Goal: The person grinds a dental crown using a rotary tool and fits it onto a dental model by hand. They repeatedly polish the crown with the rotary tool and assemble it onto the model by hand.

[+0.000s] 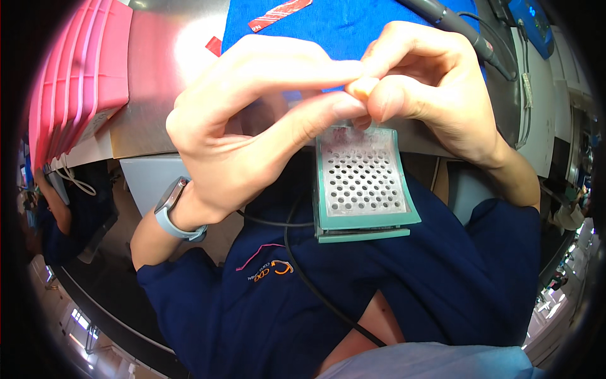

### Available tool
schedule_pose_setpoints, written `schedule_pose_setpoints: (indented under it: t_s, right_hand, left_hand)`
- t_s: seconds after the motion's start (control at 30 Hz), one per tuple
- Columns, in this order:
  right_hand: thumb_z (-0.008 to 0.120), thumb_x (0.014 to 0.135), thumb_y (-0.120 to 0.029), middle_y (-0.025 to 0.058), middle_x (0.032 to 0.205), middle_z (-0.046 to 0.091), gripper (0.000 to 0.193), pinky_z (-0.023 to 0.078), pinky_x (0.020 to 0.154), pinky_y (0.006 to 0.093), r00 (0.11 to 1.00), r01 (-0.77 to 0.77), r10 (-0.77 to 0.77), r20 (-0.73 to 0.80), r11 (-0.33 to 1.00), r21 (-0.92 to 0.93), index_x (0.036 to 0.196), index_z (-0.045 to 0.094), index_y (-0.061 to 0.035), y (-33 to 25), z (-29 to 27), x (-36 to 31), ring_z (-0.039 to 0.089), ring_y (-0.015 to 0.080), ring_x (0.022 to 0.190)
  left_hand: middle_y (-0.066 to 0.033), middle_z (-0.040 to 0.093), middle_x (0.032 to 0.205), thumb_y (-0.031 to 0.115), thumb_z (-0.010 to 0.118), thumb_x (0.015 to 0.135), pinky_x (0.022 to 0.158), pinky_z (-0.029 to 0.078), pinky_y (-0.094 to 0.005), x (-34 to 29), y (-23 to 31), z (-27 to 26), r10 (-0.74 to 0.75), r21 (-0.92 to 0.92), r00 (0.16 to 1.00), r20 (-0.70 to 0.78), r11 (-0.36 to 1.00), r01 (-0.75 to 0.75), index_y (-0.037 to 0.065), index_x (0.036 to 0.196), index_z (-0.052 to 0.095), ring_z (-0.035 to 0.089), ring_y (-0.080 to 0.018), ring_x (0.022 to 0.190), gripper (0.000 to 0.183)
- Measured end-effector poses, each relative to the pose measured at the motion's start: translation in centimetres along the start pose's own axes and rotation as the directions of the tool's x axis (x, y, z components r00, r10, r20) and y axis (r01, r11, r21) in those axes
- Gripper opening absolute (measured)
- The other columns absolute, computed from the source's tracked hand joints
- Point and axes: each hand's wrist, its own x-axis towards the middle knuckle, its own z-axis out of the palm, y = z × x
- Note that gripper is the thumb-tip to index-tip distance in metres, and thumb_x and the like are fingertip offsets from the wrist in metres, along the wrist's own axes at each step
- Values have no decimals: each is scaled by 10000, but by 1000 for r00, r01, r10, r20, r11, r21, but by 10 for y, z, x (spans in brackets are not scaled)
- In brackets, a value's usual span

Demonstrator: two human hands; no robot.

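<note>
Small yellowish piece between both hands

Along the left end of the steel bench stand ribbed pink trays, their lower part reaching the near edge. A blue cloth covers the middle toward the far edge, with a long red strip on it and a red scrap by its left edge. A dark handpiece crosses its right side; farther right sits a blue box. A green-framed grate juts past the near edge. Beyond the left end, another person's arm shows.
</note>
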Motion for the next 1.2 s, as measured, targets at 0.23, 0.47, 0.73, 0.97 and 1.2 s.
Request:
schedule_pose_setpoints:
  t_s: [0.23,0.47,0.73,0.97,1.2]
  right_hand:
    - [727,810,-30,113,948,656,272,549,778,298,995,-75,73,-74,997,-29,1053,633,47,-7,9,-1,670,184,826]
    - [711,799,27,127,952,660,248,548,792,298,998,-40,35,-57,994,-100,1035,638,55,-5,9,-1,670,180,841]
    - [730,748,85,118,904,661,231,529,762,288,992,121,-126,-19,977,-175,962,656,42,-3,8,-4,647,169,829]
    - [785,711,61,90,886,659,296,524,767,272,996,-27,24,-85,999,-33,974,655,25,-4,8,-5,643,142,818]
    - [806,710,22,83,915,664,334,520,805,268,986,-114,108,-127,993,-37,1003,645,19,-6,8,-3,643,135,858]
  left_hand:
    - [-189,576,1166,-64,634,859,735,533,-228,-3,1,-3,-79,92,997,-13,993,80,-57,1130,610,624,-184,954,272]
    - [-183,603,1122,-105,664,806,775,531,-267,-1,-1,-3,39,178,999,7,983,-39,-44,1080,644,634,-198,953,281]
    - [-184,611,1128,-117,714,731,831,512,-299,3,3,-5,112,175,992,57,977,-120,-16,1057,667,642,-230,931,345]
    - [-192,581,1185,-90,645,827,831,515,-303,-2,-4,-5,-5,25,997,79,1000,4,-67,1111,626,608,-219,1006,286]
    - [-190,566,1206,-73,638,840,843,526,-305,-3,2,-2,-265,-155,963,50,950,269,-70,1157,604,597,-223,1023,319]
